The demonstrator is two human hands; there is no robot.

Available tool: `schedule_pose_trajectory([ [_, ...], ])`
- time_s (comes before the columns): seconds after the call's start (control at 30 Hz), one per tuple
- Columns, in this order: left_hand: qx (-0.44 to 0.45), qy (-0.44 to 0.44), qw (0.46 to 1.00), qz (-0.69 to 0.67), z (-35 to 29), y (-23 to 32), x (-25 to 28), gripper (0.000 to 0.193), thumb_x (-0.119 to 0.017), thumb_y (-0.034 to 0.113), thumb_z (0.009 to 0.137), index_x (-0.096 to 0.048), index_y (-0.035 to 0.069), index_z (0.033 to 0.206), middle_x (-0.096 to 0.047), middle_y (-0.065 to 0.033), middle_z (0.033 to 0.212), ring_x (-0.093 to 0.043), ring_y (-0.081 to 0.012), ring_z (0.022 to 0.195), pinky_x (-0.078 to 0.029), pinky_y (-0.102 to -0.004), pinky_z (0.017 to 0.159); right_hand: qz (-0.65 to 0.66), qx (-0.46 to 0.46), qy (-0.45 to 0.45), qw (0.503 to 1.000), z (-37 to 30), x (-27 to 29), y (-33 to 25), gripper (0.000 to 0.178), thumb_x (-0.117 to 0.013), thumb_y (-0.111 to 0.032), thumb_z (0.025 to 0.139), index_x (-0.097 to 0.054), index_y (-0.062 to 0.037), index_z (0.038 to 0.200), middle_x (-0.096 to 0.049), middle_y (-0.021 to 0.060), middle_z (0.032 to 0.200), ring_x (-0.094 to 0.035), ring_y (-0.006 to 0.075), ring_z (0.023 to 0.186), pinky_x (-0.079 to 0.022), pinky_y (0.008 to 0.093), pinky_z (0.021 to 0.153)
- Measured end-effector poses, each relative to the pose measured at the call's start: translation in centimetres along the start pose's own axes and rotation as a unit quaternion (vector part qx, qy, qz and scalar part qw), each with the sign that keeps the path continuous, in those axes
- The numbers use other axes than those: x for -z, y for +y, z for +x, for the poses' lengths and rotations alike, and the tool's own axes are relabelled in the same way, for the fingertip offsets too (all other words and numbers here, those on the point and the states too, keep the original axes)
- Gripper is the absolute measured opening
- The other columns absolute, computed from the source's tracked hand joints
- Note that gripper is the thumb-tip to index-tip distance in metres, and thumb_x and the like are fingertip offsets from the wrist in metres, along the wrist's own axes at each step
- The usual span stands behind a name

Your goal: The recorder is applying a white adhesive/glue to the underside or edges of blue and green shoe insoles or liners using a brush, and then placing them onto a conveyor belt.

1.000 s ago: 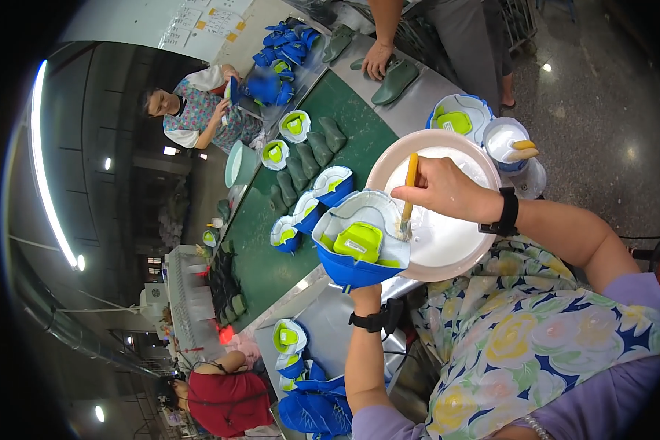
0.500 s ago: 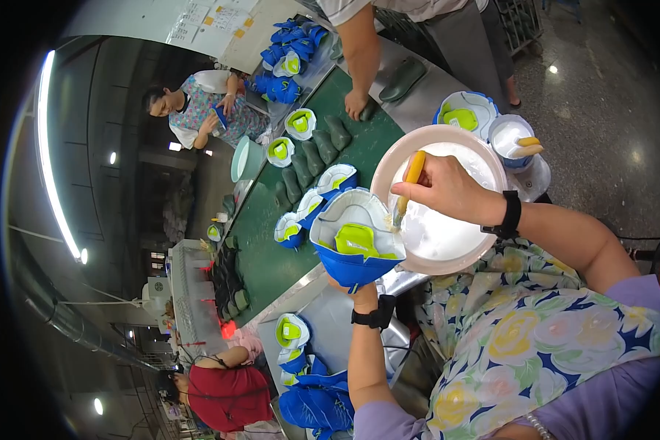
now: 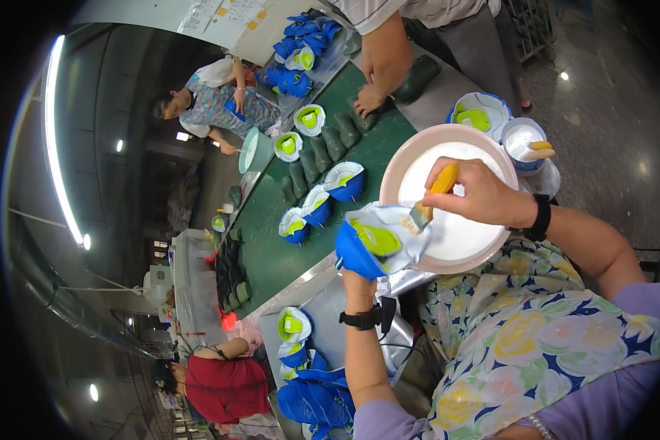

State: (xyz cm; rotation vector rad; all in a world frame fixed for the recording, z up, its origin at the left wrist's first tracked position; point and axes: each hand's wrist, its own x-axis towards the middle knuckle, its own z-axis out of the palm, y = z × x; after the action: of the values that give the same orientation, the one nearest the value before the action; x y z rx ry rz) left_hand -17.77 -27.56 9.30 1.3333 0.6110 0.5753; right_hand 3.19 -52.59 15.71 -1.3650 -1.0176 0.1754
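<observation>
The left hand (image 3: pixel 359 282) is closed from below around one blue shoe upper (image 3: pixel 378 246) with a pale lining and a lime-green insole, holding it up at the near edge of the desk (image 3: pixel 271 257), which is long and topped in green. The right hand (image 3: pixel 477 194) is closed around the yellow handle of one small brush (image 3: pixel 434 194), whose bristles touch the pale rim of the upper. Just behind both hands lies one wide, round, pink-rimmed basin (image 3: pixel 418 158), white inside; the brush tip sits over its near-left edge. Each wrist carries a black band, two in all.

To the right of the basin stand two smaller containers: one blue-edged bowl (image 3: pixel 480 117) holding a lime-green piece, and one white cup (image 3: pixel 524 139) with a yellow-handled brush resting across it.

On the green desk top, three more blue uppers with green insoles (image 3: pixel 319 202) lie in a diagonal row, well apart from the held one. Farther along sit two round white-and-green pieces (image 3: pixel 301 128), and dark green moulded shapes lie in a line beside them; their count is unclear. One heap of blue uppers (image 3: pixel 297 37) lies at the far end, and another heap (image 3: pixel 312 396) sits low by the person's left elbow.

Three other people are in view: one standing at the far side with a hand (image 3: pixel 370 99) pressed on the desk, one seated in a patterned top (image 3: pixel 213 106), and one in red (image 3: pixel 224 385).
</observation>
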Motion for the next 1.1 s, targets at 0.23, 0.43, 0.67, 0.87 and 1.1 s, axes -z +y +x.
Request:
schedule_pose_trajectory([
  [0.23,0.288,-0.289,0.801,-0.439,-2.6,-1.6,-3.8,0.064,-0.036,0.056,0.097,-0.043,0.01,0.141,-0.051,-0.0145,0.139,-0.051,-0.0339,0.127,-0.039,-0.0534,0.108,0.039,0.207,-0.054,0.976,-0.6,-0.3,-1.8,0.02,-0.074,-0.018,0.085,-0.064,-0.0062,0.096,-0.068,0.0088,0.094,-0.067,0.0251,0.088,-0.052,0.0334,0.076],
  [0.43,0.358,-0.163,0.86,-0.324,-4.2,-4.5,-4.1,0.046,-0.037,0.04,0.103,-0.04,0.015,0.141,-0.049,-0.0112,0.139,-0.052,-0.0259,0.124,-0.046,-0.0447,0.104,0.0,0.372,-0.109,0.922,0.6,-2.8,-3.1,0.019,-0.071,-0.021,0.086,-0.063,-0.0051,0.092,-0.066,0.0075,0.093,-0.066,0.0252,0.087,-0.054,0.0348,0.075],
  [0.67,0.397,-0.18,0.836,-0.333,-3.7,-1.9,-5.9,0.058,-0.044,0.047,0.097,-0.048,0.002,0.132,-0.066,-0.02,0.108,-0.067,-0.0203,0.054,-0.048,-0.0171,0.033,-0.095,0.198,-0.149,0.964,2.0,-1.2,-1.4,0.022,-0.067,-0.025,0.089,-0.06,-0.0036,0.091,-0.065,0.0135,0.082,-0.066,0.0323,0.075,-0.052,0.0374,0.07],
  [0.87,0.308,-0.098,0.902,-0.285,-3.4,-2.5,-3.4,0.058,-0.043,0.048,0.098,-0.045,0.007,0.139,-0.051,-0.0194,0.138,-0.054,-0.0364,0.121,-0.045,-0.0556,0.1,-0.089,0.081,-0.17,0.978,2.4,-0.1,-1.0,0.021,-0.066,-0.021,0.088,-0.057,-0.001,0.086,-0.064,0.0158,0.078,-0.065,0.0316,0.07,-0.05,0.0366,0.065],
  [1.1,0.125,-0.138,0.978,-0.092,-2.8,0.8,-5.5,0.057,-0.059,0.041,0.091,-0.049,0.008,0.136,-0.058,-0.011,0.129,-0.06,-0.0283,0.114,-0.051,-0.0441,0.096,-0.145,-0.033,-0.251,0.957,1.9,1.8,-0.8,0.023,-0.068,-0.02,0.086,-0.057,-0.0002,0.082,-0.064,0.0157,0.074,-0.062,0.0288,0.063,-0.047,0.036,0.06],
])
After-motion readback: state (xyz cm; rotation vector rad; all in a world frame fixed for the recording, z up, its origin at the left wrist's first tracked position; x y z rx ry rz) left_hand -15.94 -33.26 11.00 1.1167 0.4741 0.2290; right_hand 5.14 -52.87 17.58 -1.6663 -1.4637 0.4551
